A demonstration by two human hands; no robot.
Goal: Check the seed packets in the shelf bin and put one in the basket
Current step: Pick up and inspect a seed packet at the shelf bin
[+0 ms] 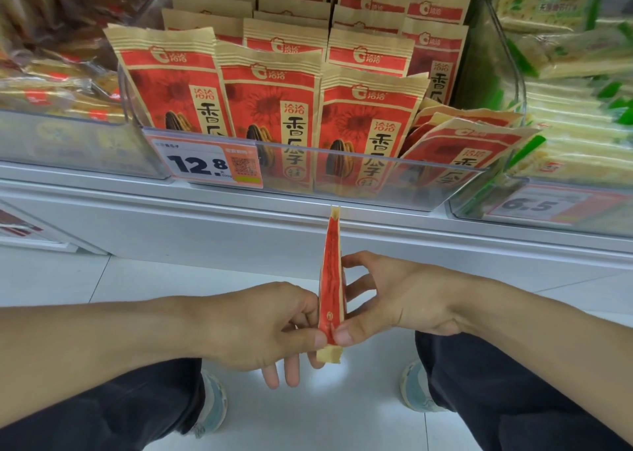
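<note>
You hold one seed packet (331,279) edge-on below the shelf bin (342,173), left hand (263,327) and right hand (394,300) pinching it; it looks light and crinkly, so grip its flat faces

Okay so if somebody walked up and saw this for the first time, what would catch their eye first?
Probably the red seed packet held edge-on at centre, pinched between the left hand and the right hand over the white floor. Behind it, the clear shelf bin stands packed with rows of matching red-and-tan packets. An orange price tag reading 12.8 sits on the bin's front left corner.
</note>
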